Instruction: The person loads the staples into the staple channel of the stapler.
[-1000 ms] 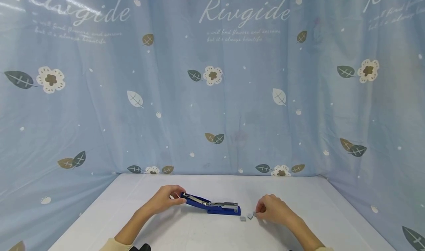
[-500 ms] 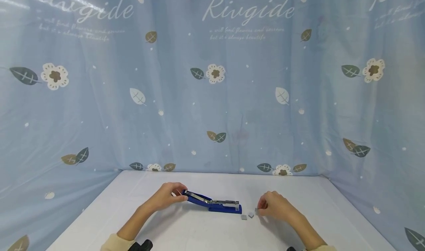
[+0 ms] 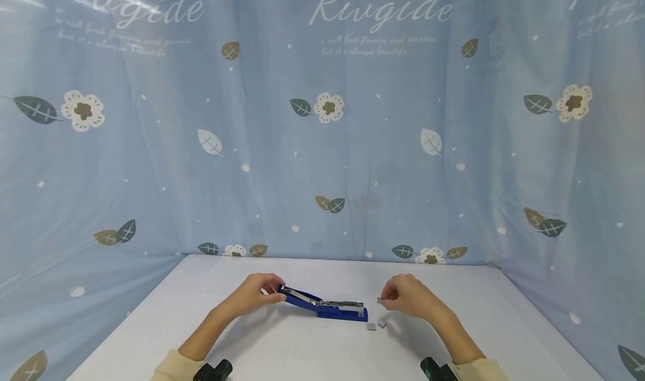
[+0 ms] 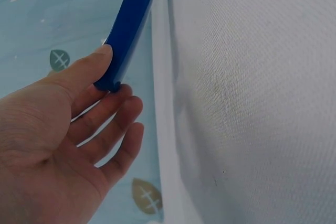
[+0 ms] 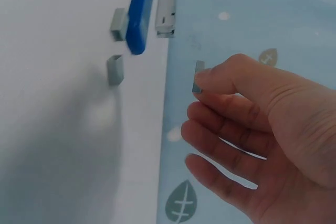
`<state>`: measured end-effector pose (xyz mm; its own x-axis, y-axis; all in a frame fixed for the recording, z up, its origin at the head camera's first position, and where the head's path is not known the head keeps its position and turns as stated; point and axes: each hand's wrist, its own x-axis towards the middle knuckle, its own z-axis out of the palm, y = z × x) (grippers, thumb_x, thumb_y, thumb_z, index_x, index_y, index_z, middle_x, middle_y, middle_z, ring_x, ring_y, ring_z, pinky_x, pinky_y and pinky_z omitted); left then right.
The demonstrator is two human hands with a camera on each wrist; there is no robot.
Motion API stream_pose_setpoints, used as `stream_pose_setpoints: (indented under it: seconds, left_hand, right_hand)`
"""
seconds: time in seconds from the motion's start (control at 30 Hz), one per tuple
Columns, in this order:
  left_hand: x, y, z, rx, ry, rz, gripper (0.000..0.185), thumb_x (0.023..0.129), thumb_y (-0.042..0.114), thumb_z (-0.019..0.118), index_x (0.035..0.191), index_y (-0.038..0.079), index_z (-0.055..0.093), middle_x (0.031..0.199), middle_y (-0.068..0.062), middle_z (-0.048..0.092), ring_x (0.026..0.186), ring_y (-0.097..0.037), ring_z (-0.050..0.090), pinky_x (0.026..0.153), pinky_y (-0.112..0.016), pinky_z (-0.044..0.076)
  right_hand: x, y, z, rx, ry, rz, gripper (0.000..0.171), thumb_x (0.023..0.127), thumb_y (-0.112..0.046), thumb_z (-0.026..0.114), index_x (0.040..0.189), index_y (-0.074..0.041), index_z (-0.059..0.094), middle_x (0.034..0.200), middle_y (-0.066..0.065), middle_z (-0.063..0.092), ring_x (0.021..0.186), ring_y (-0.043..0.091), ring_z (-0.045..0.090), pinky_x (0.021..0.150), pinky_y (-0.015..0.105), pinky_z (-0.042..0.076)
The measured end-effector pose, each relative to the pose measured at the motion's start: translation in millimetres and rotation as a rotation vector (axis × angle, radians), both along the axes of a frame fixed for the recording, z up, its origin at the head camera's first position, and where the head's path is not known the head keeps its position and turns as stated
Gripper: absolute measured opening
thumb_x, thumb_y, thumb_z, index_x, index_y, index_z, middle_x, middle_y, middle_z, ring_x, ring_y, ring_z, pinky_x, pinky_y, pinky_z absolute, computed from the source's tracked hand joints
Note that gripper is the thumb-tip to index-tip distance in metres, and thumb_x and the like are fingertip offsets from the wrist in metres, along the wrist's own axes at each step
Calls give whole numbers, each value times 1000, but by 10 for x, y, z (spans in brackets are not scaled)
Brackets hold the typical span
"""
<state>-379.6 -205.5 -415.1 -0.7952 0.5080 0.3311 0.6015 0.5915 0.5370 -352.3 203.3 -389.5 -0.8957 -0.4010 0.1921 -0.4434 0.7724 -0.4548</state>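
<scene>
A blue stapler [image 3: 342, 314] lies on the table, its top swung open to the left and its metal staple channel [image 3: 342, 303] exposed. My left hand [image 3: 258, 296] pinches the end of the raised top [image 4: 128, 30] between thumb and fingers. To the right of the stapler, my right hand [image 3: 409, 296] holds a small grey strip of staples [image 5: 198, 76] between thumb and forefinger, raised above the table. Two more staple strips lie by the base's right end: one strip [image 3: 371, 326] flat, the other strip [image 3: 382, 324] turned at an angle.
The white table [image 3: 302, 353] runs back to a blue curtain [image 3: 272, 162] printed with leaves and flowers, which also closes off both sides. Dark wrist-worn devices [image 3: 214, 371] show at the bottom edge.
My right hand has lifted a staple strip off the table and carried it up and left toward the stapler. The left hand keeps its grip on the raised top.
</scene>
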Motion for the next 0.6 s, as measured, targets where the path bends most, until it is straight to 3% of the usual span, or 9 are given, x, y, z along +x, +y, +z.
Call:
stream_pose_setpoints:
  seconds: [0.6]
  left_hand:
    - [13, 11, 2, 5, -16, 1, 36, 88, 30, 73, 113, 4, 68, 87, -1, 71, 76, -4, 62, 66, -20, 47]
  right_hand:
    - [-64, -213, -50, -22, 47, 76, 3, 83, -13, 75, 84, -13, 72, 77, -7, 65, 70, 7, 56, 62, 19, 49]
